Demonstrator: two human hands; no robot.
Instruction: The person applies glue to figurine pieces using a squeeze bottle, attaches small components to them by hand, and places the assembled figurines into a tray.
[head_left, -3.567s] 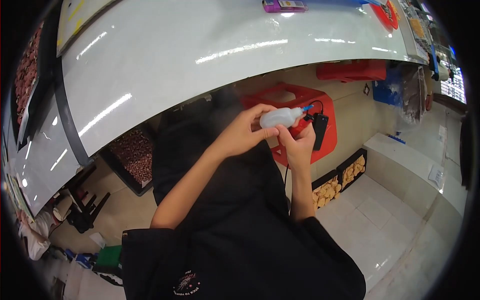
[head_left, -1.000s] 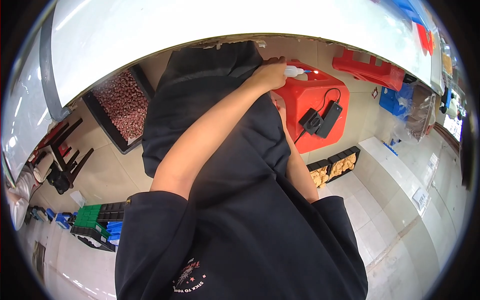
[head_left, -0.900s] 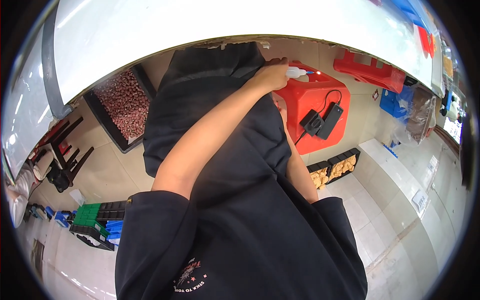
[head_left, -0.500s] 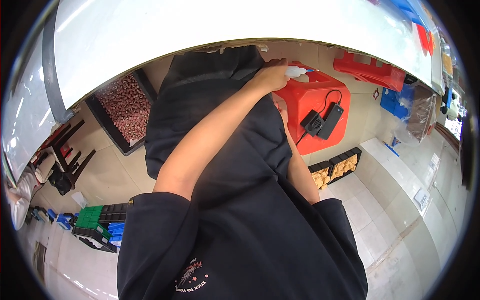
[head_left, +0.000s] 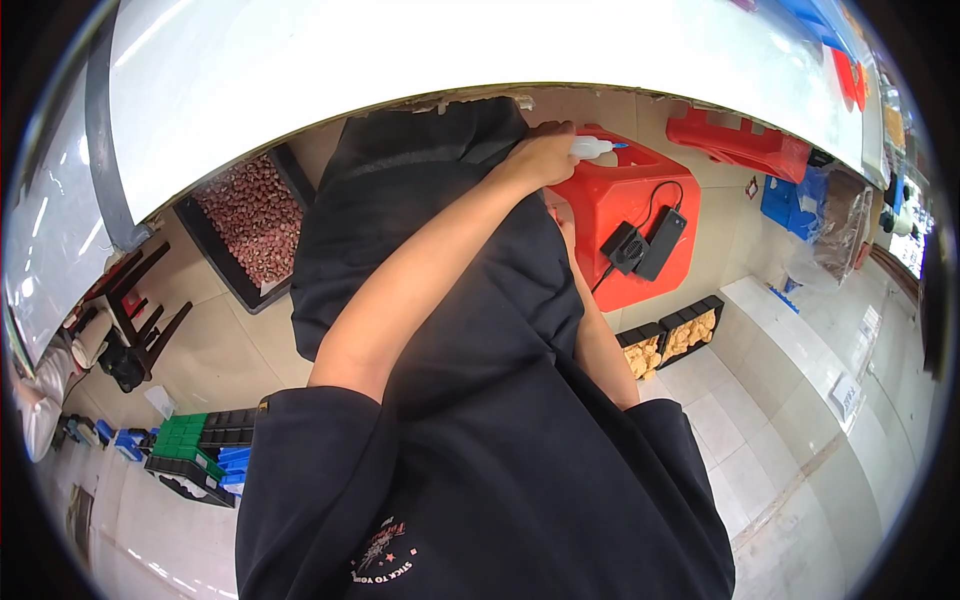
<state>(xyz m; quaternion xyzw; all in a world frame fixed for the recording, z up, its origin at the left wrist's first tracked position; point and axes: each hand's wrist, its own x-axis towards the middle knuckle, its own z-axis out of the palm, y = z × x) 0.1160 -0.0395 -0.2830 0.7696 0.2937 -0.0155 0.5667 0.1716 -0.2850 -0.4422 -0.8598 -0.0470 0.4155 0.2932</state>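
The left hand is closed around a small white squeeze bottle with a blue tip, held level just under the edge of the white worktop, tip pointing away to the right. The right hand is hidden behind the dark apron; only its forearm shows below the grip, so whether it is open or closed I cannot tell. As I judge it, the bottle is in hand and raised but nothing is being dispensed onto anything visible, so the work with it looks unfinished.

Just beyond and under the bottle stands a red plastic stool with a black power adapter on top. Below that, black trays of tan parts. Left of the grip sits a black tray of reddish-brown pieces. Far lower left lie green and blue bins. Far right, a blue crate and a small white floor label, its print unreadable
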